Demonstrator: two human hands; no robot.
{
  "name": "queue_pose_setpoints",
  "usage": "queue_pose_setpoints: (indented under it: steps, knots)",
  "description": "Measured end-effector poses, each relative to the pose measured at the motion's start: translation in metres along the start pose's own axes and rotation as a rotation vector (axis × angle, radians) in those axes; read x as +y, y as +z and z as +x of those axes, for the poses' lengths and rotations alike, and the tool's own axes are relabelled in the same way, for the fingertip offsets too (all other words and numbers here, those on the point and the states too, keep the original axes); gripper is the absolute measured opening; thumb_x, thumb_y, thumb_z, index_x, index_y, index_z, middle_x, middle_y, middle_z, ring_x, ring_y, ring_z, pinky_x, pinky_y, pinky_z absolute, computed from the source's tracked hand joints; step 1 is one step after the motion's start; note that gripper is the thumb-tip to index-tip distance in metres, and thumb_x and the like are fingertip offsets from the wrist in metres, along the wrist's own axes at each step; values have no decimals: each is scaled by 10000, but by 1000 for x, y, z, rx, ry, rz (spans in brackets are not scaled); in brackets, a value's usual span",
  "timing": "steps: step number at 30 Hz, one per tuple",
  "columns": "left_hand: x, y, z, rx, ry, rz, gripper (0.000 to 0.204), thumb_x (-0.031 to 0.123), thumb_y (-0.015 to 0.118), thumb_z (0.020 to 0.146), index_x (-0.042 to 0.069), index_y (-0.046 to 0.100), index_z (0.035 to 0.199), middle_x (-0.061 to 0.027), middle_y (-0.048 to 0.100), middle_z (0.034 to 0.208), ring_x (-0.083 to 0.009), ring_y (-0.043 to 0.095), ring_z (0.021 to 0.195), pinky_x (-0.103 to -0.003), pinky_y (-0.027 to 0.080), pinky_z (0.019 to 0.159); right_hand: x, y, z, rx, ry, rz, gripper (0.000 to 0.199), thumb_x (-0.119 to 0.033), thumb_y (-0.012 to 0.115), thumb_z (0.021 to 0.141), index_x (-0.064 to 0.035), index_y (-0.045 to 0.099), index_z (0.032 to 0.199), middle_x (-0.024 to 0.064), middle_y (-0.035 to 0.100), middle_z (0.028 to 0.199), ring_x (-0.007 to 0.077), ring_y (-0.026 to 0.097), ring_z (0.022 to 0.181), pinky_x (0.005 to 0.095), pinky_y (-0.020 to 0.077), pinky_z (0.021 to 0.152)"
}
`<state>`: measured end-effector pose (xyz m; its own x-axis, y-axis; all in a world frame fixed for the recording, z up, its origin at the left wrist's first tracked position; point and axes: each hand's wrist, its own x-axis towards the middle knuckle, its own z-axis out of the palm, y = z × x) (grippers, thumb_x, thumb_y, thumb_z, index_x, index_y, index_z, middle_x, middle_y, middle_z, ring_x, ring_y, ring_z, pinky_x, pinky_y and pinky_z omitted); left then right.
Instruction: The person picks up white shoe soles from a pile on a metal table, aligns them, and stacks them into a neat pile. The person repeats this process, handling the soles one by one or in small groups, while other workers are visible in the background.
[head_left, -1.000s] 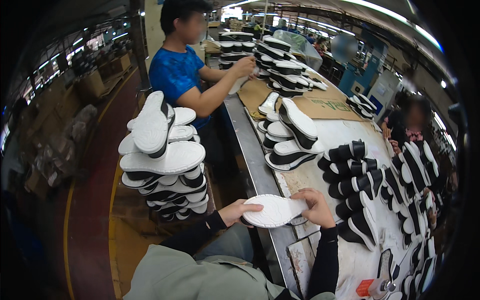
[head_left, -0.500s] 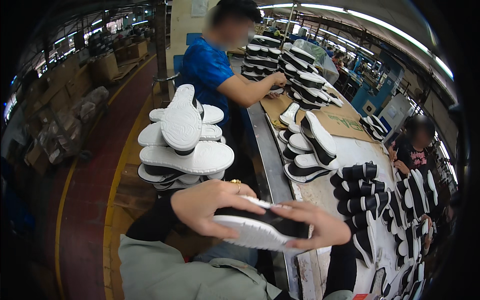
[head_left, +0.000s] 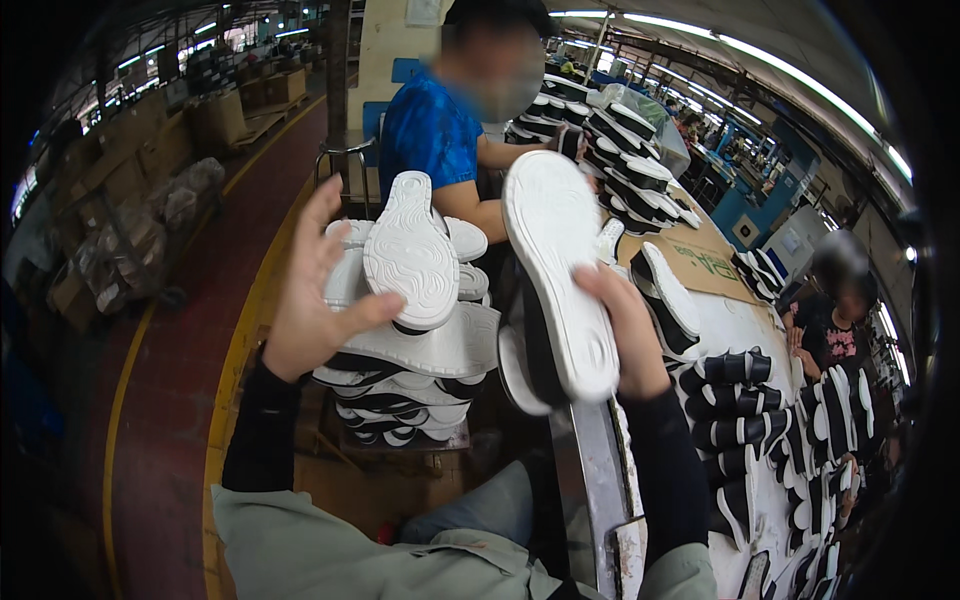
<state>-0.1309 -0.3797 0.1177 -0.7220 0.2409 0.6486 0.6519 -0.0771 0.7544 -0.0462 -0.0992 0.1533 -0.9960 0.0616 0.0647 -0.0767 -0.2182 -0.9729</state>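
My right hand [head_left: 632, 335] grips a black-and-white shoe sole [head_left: 556, 245], its white patterned underside turned up and the thumb pressed on it. A second white-edged piece shows behind its lower end; I cannot tell how the two join. To the left, my left hand [head_left: 318, 300] is open with fingers spread, holding nothing that I can see. It is beside the top shoe sole [head_left: 410, 255] of a stack, its thumb overlapping that sole in view. Crosswise beneath lies another white sole [head_left: 440, 343], above several more black-and-white ones.
On the right, the worktable [head_left: 715, 320] bears rows of black-and-white shoes [head_left: 735, 395] and a cardboard sheet [head_left: 690, 262]. A person in a blue shirt [head_left: 430, 135] works beyond the stack; another person [head_left: 835, 320] is at the far right. Cartons [head_left: 205, 115] line the left aisle.
My hands have moved apart and upward. The left has let go of the sole; the right has raised it upright beside the stack. The person in blue has leaned nearer.
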Motion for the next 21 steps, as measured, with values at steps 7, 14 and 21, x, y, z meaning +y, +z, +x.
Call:
queue_pose_setpoints:
  steps: [7, 14, 21]
  knots:
    - [-43, 14, 3, -162, -145, -180, 1108, 218, 843, 661, -15, 112, 1460, -229, 299, 1416, -288, 354, 1313, -385, 288, 1094, 45, -1, 109, 46, 171, 120, 396, -213, 640, 857, 102, 582, 1089, 114, 674, 930, 167, 672, 753, 277, 530, 677]
    - [-57, 6, 2, -252, -142, -199, 1080, 216, 832, 674, -20, 131, 1461, -235, 307, 1419, -287, 348, 1322, -373, 322, 1078, 60, 13, 115, -50, 238, 61, 490, -330, 583, 906, 54, 532, 1206, 98, 645, 1089, 150, 650, 910, 259, 502, 795]
    - [-42, 12, 6, -287, -188, -278, 1083, 148, 815, 682, -16, 97, 1475, -208, 285, 1452, -271, 340, 1332, -375, 311, 1087, 74, 2, 109, -131, 185, 196, 624, -470, 521, 935, 8, 438, 1328, 81, 594, 1214, 134, 604, 1037, 270, 465, 907]
